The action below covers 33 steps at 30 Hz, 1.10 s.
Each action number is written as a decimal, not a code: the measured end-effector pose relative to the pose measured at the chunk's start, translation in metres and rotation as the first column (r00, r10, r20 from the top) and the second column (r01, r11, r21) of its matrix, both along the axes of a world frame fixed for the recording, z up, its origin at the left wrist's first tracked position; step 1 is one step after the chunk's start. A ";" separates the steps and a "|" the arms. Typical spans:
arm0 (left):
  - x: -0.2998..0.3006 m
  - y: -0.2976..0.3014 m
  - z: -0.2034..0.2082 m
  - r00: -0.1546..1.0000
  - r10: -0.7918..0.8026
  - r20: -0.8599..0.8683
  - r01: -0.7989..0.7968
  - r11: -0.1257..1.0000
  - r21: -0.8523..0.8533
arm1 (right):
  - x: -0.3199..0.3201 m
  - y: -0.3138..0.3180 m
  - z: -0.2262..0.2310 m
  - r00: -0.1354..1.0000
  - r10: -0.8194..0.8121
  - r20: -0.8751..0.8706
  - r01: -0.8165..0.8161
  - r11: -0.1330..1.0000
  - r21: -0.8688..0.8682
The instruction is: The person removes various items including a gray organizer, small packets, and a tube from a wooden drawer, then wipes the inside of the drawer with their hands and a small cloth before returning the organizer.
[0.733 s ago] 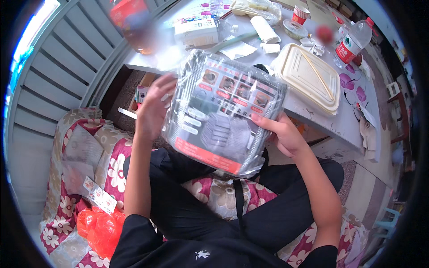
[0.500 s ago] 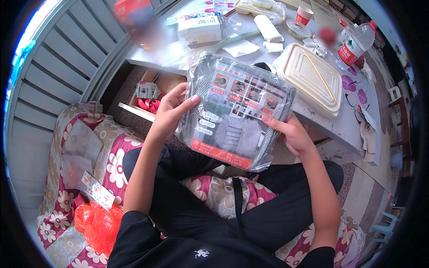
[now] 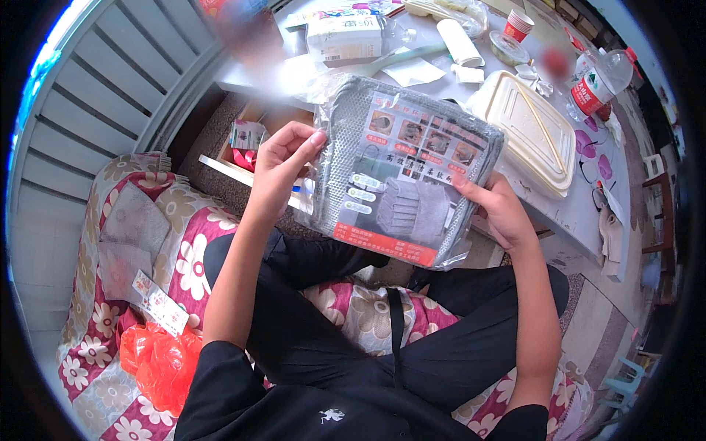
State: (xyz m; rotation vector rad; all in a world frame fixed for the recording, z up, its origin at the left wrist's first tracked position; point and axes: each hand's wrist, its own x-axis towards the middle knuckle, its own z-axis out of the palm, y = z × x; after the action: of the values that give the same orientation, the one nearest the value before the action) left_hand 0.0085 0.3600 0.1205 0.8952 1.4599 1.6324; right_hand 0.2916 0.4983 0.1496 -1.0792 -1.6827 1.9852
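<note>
In front of me, above my crossed legs, I hold a clear plastic package of grey mesh cleaning cloths [image 3: 419, 209] with a printed label and a red strip. My left hand [image 3: 285, 163] pinches its left edge, thumb on the front and fingers curled behind. The right edge is gripped by my right hand [image 3: 498, 204], with its thumb lying on the label and its other fingers partly hidden behind the pack. The package is tilted, its printed face toward me.
Beyond the package stands a table with a lidded food container [image 3: 526, 132] bearing a chopstick, a large bottle [image 3: 599, 88], a paper cup [image 3: 518, 26] and a paper roll [image 3: 460, 42]. An open drawer [image 3: 228, 170] juts out at left. A red plastic bag [image 3: 162, 367] lies beside me.
The package has shifted slightly right and up in the picture, still held by both hands. The table things also sit a little farther right in view.
</note>
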 end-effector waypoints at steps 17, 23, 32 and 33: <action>-0.007 -0.005 0.002 0.952 -0.306 0.009 0.303 0.940 -0.155 | 0.006 0.007 -0.013 0.984 -0.126 -0.129 0.125 0.992 -0.012; 0.006 -0.002 -0.004 0.940 -0.300 0.163 0.324 0.935 -0.145 | -0.002 0.002 -0.016 0.998 -0.016 -0.064 0.018 1.000 0.020; 0.017 0.003 -0.008 0.945 -0.267 0.191 0.298 0.941 -0.162 | -0.006 0.003 -0.016 0.982 -0.188 0.005 0.170 0.899 0.404; 0.018 0.004 -0.009 0.943 -0.269 0.194 0.301 0.940 -0.161 | -0.004 0.005 -0.018 0.982 -0.190 0.008 0.171 0.898 0.405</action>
State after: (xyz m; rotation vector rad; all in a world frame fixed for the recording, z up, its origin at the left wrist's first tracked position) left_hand 0.0264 0.3642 0.1112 0.7980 1.2757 1.2983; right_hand 0.2878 0.5032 0.1318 -1.0858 -1.8337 1.4234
